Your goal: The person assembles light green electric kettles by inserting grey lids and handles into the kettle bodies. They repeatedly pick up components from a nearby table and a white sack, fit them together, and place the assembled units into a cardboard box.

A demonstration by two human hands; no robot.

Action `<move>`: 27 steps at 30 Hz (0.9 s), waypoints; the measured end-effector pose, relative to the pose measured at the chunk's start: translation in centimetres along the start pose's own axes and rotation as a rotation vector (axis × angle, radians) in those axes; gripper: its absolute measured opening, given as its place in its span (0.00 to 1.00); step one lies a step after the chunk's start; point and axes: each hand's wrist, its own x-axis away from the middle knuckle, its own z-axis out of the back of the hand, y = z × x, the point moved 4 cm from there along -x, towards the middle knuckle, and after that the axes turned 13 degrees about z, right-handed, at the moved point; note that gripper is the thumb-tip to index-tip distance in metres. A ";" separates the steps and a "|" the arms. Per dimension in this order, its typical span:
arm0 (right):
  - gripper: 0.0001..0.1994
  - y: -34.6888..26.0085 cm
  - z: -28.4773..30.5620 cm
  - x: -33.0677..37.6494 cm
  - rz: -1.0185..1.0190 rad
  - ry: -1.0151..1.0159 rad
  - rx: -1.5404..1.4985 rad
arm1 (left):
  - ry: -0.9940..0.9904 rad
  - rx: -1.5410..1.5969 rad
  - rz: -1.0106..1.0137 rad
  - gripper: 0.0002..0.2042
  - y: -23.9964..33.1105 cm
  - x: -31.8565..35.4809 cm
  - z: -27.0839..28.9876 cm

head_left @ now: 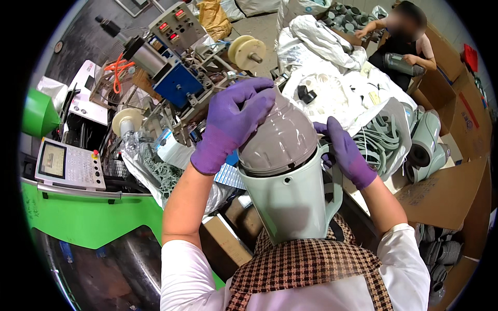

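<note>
Your left hand [241, 111] holds the dome [282, 137] atop the jug [280, 199], before your apron [306, 267]; your right hand [345, 150] is at the handle [336, 202], its grip not determinable. Keep the 2 parts aligned; press evenly.

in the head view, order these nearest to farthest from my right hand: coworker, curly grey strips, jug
1. Jug: right by your right hand, on its left side.
2. Curly grey strips: a little beyond it, to the right.
3. Coworker: far off, upper right.
</note>
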 end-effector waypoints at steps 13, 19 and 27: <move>0.21 1.6 4.6 1.1 0.342 -0.291 0.207 | -0.091 -0.018 -0.013 0.18 1.3 0.7 -4.5; 0.31 2.5 5.3 -4.7 0.234 -0.458 -0.478 | -0.144 0.005 -0.027 0.18 -1.3 -0.2 -6.7; 0.38 9.8 1.1 -2.6 0.277 -0.487 -0.011 | -0.160 0.051 -0.031 0.16 -5.9 -2.3 -10.4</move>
